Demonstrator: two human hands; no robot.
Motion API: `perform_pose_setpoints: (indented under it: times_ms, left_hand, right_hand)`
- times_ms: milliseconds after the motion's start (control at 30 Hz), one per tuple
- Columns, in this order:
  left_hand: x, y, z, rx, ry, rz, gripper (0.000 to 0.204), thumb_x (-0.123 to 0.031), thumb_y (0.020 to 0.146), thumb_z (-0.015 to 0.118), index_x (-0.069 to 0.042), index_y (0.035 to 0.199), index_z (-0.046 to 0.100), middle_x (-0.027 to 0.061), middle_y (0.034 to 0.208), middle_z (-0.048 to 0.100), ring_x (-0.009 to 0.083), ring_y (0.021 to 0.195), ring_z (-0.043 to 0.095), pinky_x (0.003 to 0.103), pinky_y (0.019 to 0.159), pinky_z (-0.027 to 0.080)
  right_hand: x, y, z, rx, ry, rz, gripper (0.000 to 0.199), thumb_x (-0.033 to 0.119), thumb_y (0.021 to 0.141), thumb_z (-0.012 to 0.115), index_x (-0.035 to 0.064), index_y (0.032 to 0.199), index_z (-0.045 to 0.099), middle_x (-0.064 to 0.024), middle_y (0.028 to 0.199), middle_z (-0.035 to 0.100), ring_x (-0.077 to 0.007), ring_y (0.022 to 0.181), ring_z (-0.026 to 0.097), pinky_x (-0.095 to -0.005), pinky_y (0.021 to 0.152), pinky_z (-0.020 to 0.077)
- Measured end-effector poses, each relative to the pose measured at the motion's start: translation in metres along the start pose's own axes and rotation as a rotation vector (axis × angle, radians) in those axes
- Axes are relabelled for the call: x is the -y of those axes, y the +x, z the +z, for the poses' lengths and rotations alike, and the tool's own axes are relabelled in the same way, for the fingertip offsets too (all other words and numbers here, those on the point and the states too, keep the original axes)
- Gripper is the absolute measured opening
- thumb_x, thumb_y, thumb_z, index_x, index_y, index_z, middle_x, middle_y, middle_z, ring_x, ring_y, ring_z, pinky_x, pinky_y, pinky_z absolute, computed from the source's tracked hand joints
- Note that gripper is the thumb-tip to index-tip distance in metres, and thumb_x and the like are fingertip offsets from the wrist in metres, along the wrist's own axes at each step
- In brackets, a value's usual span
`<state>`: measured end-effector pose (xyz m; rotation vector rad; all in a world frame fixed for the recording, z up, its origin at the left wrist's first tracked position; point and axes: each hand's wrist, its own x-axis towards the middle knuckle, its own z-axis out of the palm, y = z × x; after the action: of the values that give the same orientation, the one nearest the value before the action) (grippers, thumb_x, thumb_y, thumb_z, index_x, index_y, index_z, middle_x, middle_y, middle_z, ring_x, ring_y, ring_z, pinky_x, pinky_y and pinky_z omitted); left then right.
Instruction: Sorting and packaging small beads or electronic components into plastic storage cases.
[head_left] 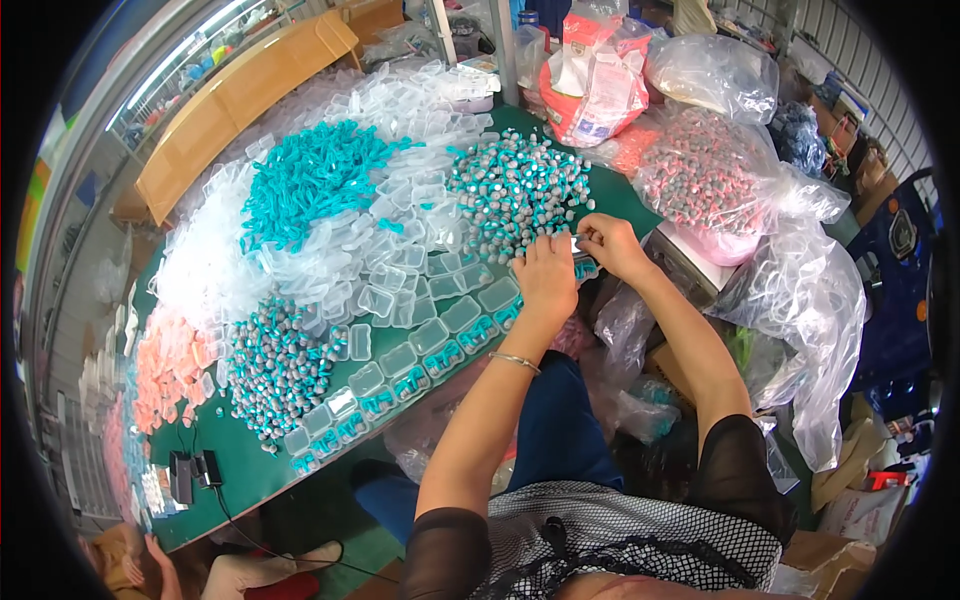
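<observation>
My left hand [547, 275] and my right hand [612, 243] meet at the table edge, fingers bent around a small clear plastic box [585, 268] with teal pieces inside. The right thumb and fingers pinch at its far side, where a pale lid edge shows between the hands. My left fingers press along the box's left side and partly hide it. To the left, a row of similar open boxes [408, 384] holding teal pieces runs along the edge. Just beyond my hands lies a heap of small grey-and-teal round pieces [515, 185].
Clear empty boxes [400, 290] pile across the green table [230, 497], with teal strips [310, 180] on top. Another grey-and-teal heap [280, 365] and orange pieces [172, 365] lie left. Bags of pink-grey pieces [705, 165] stand right. Another person's hand [160, 560] shows lower left.
</observation>
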<state>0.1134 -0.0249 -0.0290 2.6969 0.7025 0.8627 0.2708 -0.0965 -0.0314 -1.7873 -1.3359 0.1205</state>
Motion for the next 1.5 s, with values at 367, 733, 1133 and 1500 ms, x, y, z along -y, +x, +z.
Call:
perform_pose_setpoints:
  times_ms: [367, 733, 1133, 1500]
  left_hand:
    - [0.013, 0.007, 0.004, 0.099, 0.108, 0.114, 0.036, -0.028, 0.071, 0.08, -0.012, 0.101, 0.068, 0.0053, 0.099, 0.064, 0.0279, 0.099, 0.057, 0.047, 0.079, 0.037]
    - [0.013, -0.008, -0.029, 0.008, -0.17, 0.31, 0.019, -0.024, 0.084, 0.069, -0.007, 0.093, 0.068, 0.0076, 0.085, 0.063, 0.0286, 0.087, 0.059, 0.044, 0.074, 0.04]
    - [0.043, -0.163, -0.085, 0.086, -0.632, -0.137, 0.022, -0.017, 0.089, 0.067, 0.001, 0.1, 0.066, 0.0182, 0.089, 0.063, 0.0387, 0.074, 0.061, 0.043, 0.066, 0.051]
    - [0.197, -0.329, 0.053, 0.413, -0.174, -0.605, 0.032, -0.029, 0.086, 0.067, -0.007, 0.108, 0.066, 0.0243, 0.102, 0.065, 0.0426, 0.092, 0.063, 0.05, 0.079, 0.051]
  right_hand:
    - [0.009, -0.026, -0.02, 0.193, 0.071, -0.156, 0.031, 0.005, 0.075, 0.076, 0.0008, 0.104, 0.064, -0.0137, 0.098, 0.065, -0.0259, 0.089, 0.065, -0.0356, 0.079, 0.0526]
    - [0.035, -0.057, -0.022, 0.016, 0.077, -0.215, 0.024, 0.011, 0.085, 0.07, 0.0027, 0.108, 0.066, -0.0138, 0.097, 0.066, -0.0308, 0.087, 0.064, -0.0366, 0.077, 0.0516]
    - [0.092, -0.124, 0.059, 0.405, 0.35, -0.157, 0.024, 0.013, 0.085, 0.07, 0.0006, 0.105, 0.066, -0.0119, 0.098, 0.067, -0.0254, 0.089, 0.065, -0.0353, 0.078, 0.0509]
    - [0.071, -0.193, 0.132, 0.67, 0.309, 0.041, 0.035, 0.007, 0.081, 0.071, 0.0021, 0.115, 0.063, -0.0135, 0.108, 0.064, -0.0236, 0.08, 0.064, -0.0345, 0.077, 0.0525]
